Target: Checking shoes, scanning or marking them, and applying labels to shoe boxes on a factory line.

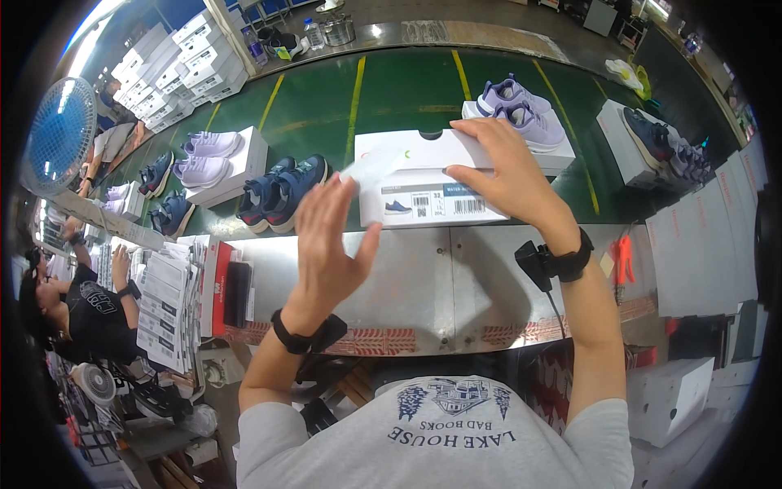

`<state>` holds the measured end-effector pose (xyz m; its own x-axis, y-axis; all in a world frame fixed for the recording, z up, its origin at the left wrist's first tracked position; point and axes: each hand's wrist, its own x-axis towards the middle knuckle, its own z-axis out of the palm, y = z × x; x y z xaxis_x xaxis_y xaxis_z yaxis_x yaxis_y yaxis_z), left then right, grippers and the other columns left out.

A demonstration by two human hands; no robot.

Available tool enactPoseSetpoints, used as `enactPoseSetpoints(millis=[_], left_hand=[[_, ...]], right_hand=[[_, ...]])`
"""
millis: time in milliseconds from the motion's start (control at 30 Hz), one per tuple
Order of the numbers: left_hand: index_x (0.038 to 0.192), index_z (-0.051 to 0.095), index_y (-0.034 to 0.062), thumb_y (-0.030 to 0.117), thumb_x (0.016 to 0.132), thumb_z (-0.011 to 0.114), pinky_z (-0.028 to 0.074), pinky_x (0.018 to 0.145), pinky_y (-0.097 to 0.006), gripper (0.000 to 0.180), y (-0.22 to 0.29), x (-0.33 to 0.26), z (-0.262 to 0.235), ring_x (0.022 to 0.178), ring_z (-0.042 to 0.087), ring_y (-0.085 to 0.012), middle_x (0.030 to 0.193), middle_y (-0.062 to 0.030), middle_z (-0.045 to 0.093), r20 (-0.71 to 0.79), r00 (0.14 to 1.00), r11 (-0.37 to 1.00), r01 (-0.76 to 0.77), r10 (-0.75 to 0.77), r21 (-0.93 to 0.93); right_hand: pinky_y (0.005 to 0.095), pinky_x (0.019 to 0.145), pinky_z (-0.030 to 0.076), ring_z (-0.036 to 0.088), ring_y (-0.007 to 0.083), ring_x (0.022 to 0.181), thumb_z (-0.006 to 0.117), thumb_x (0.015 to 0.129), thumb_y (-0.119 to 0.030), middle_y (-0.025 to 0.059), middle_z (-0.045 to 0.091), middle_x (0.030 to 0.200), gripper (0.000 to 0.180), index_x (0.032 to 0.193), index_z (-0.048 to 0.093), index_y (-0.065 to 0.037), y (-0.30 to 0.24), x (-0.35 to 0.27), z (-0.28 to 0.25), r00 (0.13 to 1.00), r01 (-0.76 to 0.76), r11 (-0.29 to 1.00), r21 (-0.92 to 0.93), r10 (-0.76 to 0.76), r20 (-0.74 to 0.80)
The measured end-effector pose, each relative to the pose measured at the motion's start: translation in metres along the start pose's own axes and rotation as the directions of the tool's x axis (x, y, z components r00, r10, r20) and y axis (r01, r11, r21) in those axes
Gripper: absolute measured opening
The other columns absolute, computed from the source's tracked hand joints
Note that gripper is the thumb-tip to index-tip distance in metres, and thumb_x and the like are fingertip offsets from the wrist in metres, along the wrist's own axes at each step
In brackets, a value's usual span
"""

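Shoe box (423,175): white, lid on, at the near edge of the green conveyor belt (326,106), touching the metal ledge (423,269). Long axis runs left to right; labelled long side faces the person.

Right hand (505,167): spread flat over the box's right end, thumb on the front face, fingers on the lid.

Left hand (326,236): open, fingers together and raised, pinching a white paper slip (371,167) at the box's left end.

Navy shoes (281,191): pair just left of the box, toes toward the person.

Lilac shoes (521,110): pair on another white box directly behind.

Label stack (167,306): on the left side shelf.
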<state>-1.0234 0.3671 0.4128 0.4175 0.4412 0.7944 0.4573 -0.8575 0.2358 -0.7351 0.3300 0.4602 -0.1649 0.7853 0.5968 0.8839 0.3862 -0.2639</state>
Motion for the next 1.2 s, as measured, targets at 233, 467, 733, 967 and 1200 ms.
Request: enactPoseSetpoints(millis=[233,467,733,967,1200], left_hand=[[0.094,0.069,-0.0002,0.007,0.086,0.075,0.045,0.101,-0.038,0.012,0.019,0.084,-0.007,0.118,0.060,-0.0287,0.118,-0.0149,0.065,-0.044,0.993,0.913,0.081,-0.107,-0.400],[0.092,0.069,-0.0017,0.011,0.090,0.075,0.042,0.102,-0.032,0.014,0.000,0.077,0.012,0.116,0.060,-0.0202,0.114,-0.0094,0.066,0.323,0.904,0.752,0.415,-0.279,-0.512],[0.087,0.071,0.0011,0.012,0.083,0.082,0.047,0.094,-0.034,0.015,0.003,0.070,0.019,0.108,0.061,-0.0232,0.109,-0.0082,0.065,0.293,0.929,0.837,0.338,-0.225,-0.430],[0.084,0.072,0.0024,0.010,0.077,0.085,0.047,0.086,-0.036,0.017,0.006,0.066,0.022,0.101,0.059,-0.0263,0.103,-0.0089,0.065,0.227,0.969,0.940,0.164,-0.096,-0.300],[0.082,0.072,0.0032,0.012,0.075,0.087,0.045,0.085,-0.038,0.018,0.005,0.064,0.023,0.097,0.059,-0.0278,0.101,-0.0092,0.065,0.230,0.973,0.948,0.104,-0.034,-0.302]], right_hand=[[0.0452,0.096,0.045,0.057,0.0376,0.109,0.079,0.085,-0.028,0.0185,0.063,0.122,0.062,0.135,0.054,-0.001,-0.037,-0.005,-0.003,1.000,0.022,0.996,0.084,-0.020,-0.019],[0.0404,0.104,0.043,0.058,0.0322,0.120,0.080,0.086,-0.024,0.0173,0.061,0.129,0.055,0.129,0.056,-0.002,-0.044,-0.013,0.004,0.975,-0.204,0.894,0.398,0.224,-0.004],[0.0366,0.105,0.042,0.058,0.0225,0.124,0.078,0.090,-0.027,0.0110,0.061,0.134,0.024,0.090,0.066,-0.006,-0.033,-0.011,-0.006,0.945,-0.308,0.810,0.498,0.320,0.064],[0.0337,0.089,0.049,0.061,0.0213,0.117,0.077,0.090,-0.025,0.0101,0.063,0.130,0.023,0.086,0.065,-0.006,-0.028,-0.024,-0.002,0.894,-0.442,0.667,0.600,0.382,0.233],[0.0344,0.092,0.048,0.059,0.0226,0.119,0.076,0.091,-0.023,0.0097,0.063,0.130,0.022,0.084,0.064,-0.006,-0.025,-0.027,0.000,0.906,-0.418,0.664,0.620,0.354,0.231]])
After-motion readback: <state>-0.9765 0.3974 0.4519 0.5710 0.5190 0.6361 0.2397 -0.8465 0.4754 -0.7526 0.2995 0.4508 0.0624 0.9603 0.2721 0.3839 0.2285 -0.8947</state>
